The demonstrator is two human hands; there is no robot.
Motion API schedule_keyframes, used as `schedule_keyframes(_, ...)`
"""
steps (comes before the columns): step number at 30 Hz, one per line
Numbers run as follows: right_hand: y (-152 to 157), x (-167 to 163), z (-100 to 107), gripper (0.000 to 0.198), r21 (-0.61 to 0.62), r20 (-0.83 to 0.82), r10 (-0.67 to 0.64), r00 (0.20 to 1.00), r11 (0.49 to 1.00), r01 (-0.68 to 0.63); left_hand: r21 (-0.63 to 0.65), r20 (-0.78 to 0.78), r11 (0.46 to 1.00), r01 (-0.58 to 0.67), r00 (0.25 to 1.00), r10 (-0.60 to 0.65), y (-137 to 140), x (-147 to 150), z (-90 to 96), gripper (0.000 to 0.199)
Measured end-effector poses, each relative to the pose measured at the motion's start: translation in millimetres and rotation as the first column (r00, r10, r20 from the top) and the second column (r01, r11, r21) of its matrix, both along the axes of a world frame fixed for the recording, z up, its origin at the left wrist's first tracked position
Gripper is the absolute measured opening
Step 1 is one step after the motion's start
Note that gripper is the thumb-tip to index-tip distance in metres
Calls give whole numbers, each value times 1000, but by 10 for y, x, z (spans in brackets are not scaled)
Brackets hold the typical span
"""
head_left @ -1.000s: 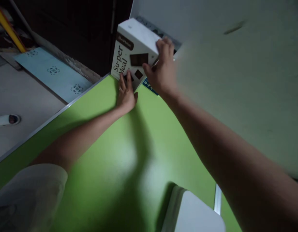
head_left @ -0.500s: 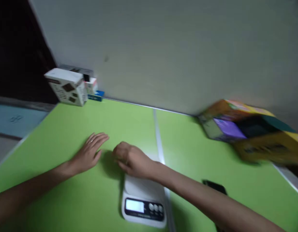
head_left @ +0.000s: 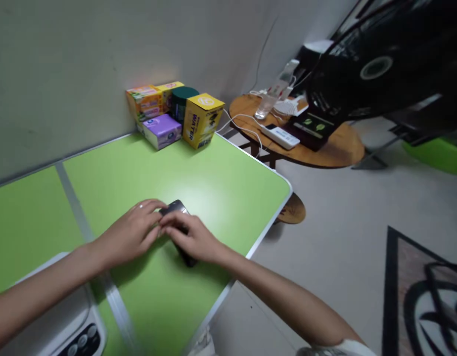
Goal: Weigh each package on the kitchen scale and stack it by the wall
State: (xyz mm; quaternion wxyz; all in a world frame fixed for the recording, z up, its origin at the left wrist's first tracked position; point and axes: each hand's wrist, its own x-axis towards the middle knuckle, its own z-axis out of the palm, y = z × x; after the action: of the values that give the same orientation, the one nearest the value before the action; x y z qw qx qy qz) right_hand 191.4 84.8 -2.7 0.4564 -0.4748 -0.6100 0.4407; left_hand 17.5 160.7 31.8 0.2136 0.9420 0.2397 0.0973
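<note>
A dark phone lies on the green table, partly covered by my hands. My left hand reaches in from the left, its fingers extended to the phone's left edge and the thumb apart. Across the middle of the phone, my right hand has its fingers drawn together, their tips meeting my left fingertips. Whether anything small sits between those tips is hidden. Beneath my left forearm, a white kitchen scale with round buttons shows in part; the forearm and frame edge hide its display.
Near the wall stand a yellow box, a purple tissue pack, a dark green-lidded jar and an orange pack. Beyond the table's right edge are a round wooden table with a white power strip, and a black fan.
The view has swung right. My right hand has gone from above the scale to the phone, and my left hand has come over beside it.
</note>
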Motion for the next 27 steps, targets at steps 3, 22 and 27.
schedule_keyframes(3, 346, 507, -238, 19, -14, -104, -256, 961, 967, 256, -18, -109, 997, -69, 992, 66, 352, 644, -135, 41)
schedule_keyframes(22, 2601, 2076, -1124, 74, 204, -12, -767, 642, 627, 752, -202, 212, 851, -485, 827, 521, 1687, 2117, -1031, 99)
schedule_keyframes(27, 2399, 1975, -1109, 54, 234, 54, -727, 685, 676, 699, -294, 256, 827, -479, 794, 551, 1709, 2124, -1036, 99)
